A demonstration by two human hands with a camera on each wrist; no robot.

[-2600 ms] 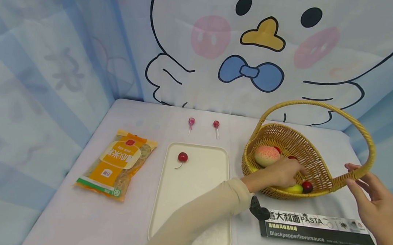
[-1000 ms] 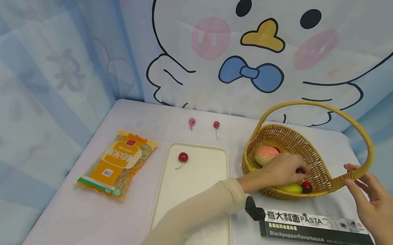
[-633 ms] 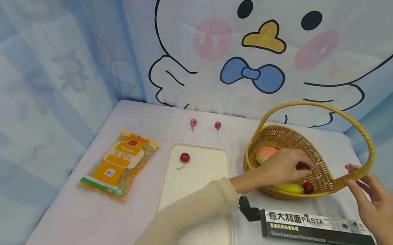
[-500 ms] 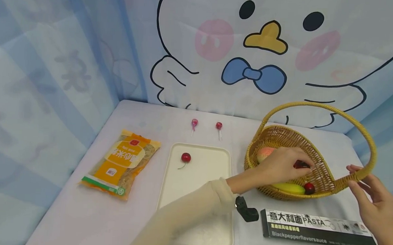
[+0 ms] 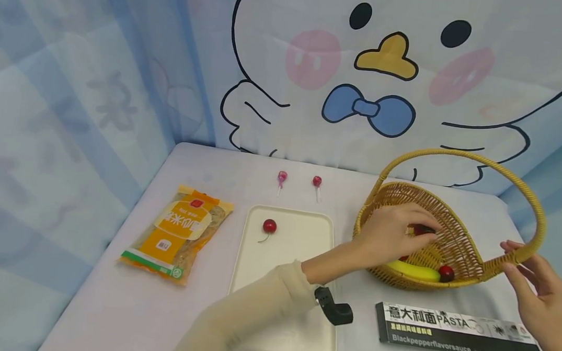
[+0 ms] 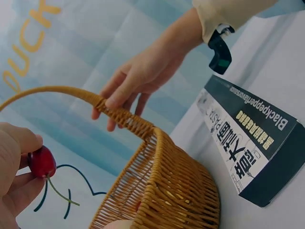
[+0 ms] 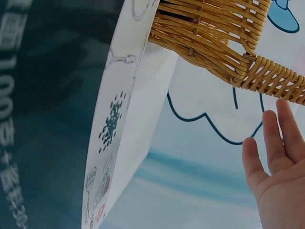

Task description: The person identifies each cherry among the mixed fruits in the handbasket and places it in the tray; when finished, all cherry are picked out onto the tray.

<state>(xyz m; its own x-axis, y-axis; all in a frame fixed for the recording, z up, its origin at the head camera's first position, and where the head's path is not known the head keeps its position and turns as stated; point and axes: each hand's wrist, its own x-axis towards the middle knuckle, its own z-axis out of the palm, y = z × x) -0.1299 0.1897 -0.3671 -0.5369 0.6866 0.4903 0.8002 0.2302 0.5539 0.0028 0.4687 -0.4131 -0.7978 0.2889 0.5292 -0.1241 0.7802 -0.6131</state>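
My left hand (image 5: pixel 386 235) is over the wicker basket (image 5: pixel 466 241), pinching a dark red cherry (image 6: pixel 43 162) between thumb and fingers, its green stem hanging down. At the right end of the basket, my right hand (image 5: pixel 539 297) holds the base of the arched handle (image 6: pixel 114 112), thumb on one side and fingers on the other. A banana (image 5: pixel 415 271) and another cherry (image 5: pixel 446 273) lie inside at the near rim. The left hand hides the peach in the head view. A cherry with a stem (image 5: pixel 269 226) lies on the cream tray (image 5: pixel 307 218).
A black and white pasta box (image 5: pixel 458 332) lies in front of the basket. Two lollipops (image 5: pixel 282 176) lie behind the tray, and an orange food bag (image 5: pixel 177 234) is at the left. A printed curtain (image 5: pixel 264 117) hangs behind the table.
My left hand reached into the basket, took hold of a cherry and has risen to the left with it. The right hand stays at the handle. The head view has shifted slightly.
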